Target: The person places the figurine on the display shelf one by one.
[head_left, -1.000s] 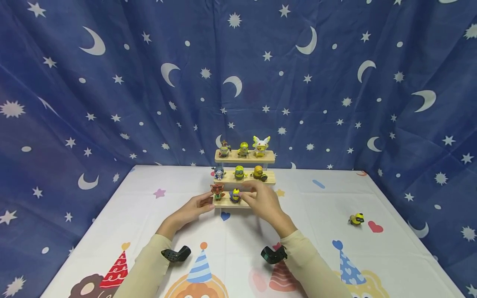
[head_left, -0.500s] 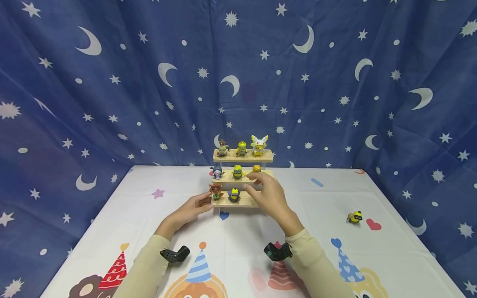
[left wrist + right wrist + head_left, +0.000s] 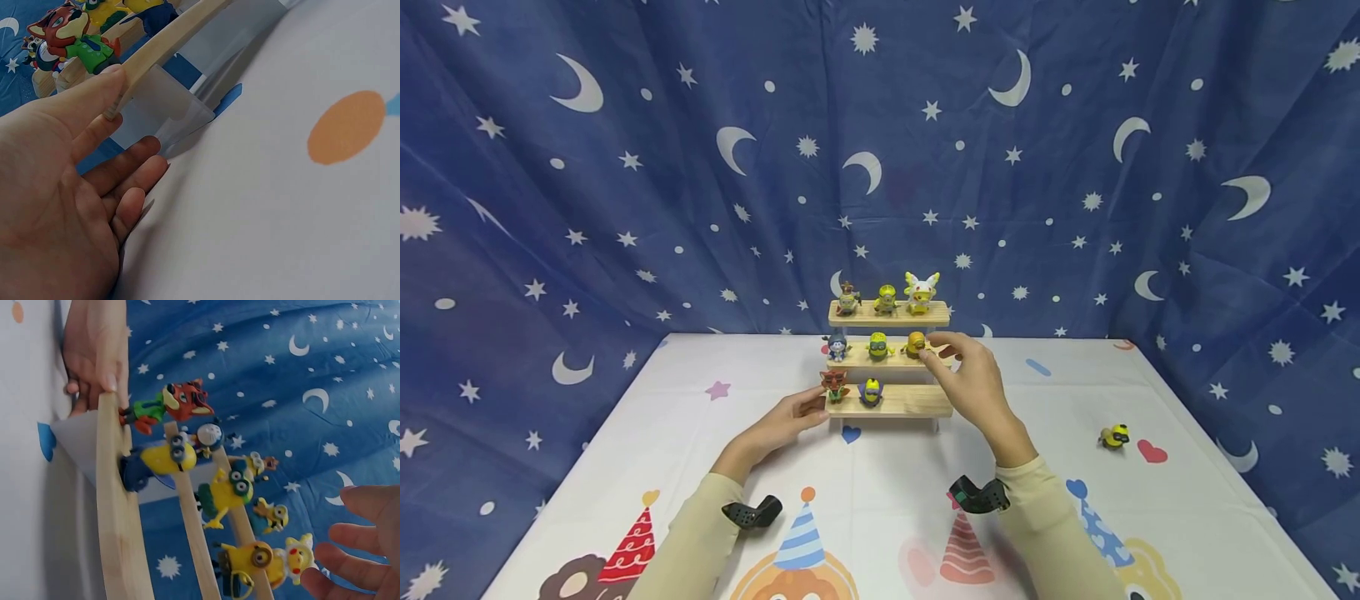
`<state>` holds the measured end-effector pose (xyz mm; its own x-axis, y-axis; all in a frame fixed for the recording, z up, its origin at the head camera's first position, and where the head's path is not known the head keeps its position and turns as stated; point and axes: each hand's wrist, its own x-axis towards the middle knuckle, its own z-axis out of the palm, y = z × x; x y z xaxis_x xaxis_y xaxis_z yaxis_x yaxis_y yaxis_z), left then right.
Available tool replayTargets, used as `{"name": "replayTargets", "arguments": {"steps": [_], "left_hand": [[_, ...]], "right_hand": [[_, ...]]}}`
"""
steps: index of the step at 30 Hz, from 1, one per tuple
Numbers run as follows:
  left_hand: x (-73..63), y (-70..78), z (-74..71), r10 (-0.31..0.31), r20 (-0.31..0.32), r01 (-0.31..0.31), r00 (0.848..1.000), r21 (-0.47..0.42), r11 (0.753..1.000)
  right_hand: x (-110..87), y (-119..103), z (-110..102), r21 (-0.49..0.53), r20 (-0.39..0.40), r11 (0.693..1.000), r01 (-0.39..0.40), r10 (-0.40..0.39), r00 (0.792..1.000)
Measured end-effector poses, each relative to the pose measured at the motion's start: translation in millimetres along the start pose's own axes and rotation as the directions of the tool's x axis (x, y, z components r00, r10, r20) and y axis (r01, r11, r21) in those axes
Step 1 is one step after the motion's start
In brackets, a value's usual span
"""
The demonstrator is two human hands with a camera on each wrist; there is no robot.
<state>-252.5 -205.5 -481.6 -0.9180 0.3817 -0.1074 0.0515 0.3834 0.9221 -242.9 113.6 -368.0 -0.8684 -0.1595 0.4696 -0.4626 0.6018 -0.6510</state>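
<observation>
A three-tier wooden display stand [image 3: 921,402] with clear supports holds small toy figures. My left hand [image 3: 782,423] pinches the left end of its bottom shelf between thumb and index finger; the other fingers hang loosely below in the left wrist view. Just above that grip stands a fox figure [image 3: 69,44] in a green shirt. Beside it on the bottom shelf is a minion figure [image 3: 871,392] in blue. My right hand [image 3: 973,379] is beside a one-eyed minion figure [image 3: 915,343] on the middle shelf's right. In the right wrist view its spread fingers hold nothing.
Two more figures, a dark-hooded one [image 3: 837,347] and a green minion [image 3: 877,345], share the middle shelf. Three line the top, including a white-eared yellow figure [image 3: 920,293]. Another minion figure [image 3: 1114,437] lies on the tablecloth [image 3: 1022,417] at the right. A starry curtain [image 3: 880,167] hangs behind.
My right hand has let go of the blue-dressed minion on the bottom shelf and moved right and up, beside the one-eyed figure. The left hand stays at the shelf end.
</observation>
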Motion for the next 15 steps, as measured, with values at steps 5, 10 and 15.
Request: {"name": "replayTargets", "arguments": {"steps": [5,10,15], "left_hand": [[-0.1,0.2,-1.3,-0.001,-0.005,0.001,1.0,-0.005,1.0],[-0.4,0.7,-2.5,0.006,-0.004,-0.006,1.0,-0.004,1.0],[-0.2,1.1,-1.5,0.003,0.01,-0.003,1.0,-0.009,1.0]], "right_hand": [[1.3,5.3,-7.2,0.0,-0.008,1.0,-0.023,0.023,1.0],[4.7,13.9,-12.3,0.039,-0.033,0.999,-0.033,0.034,0.999],[5.7,25.2,-18.4,0.053,-0.037,0.997,-0.053,0.055,0.998]]}}
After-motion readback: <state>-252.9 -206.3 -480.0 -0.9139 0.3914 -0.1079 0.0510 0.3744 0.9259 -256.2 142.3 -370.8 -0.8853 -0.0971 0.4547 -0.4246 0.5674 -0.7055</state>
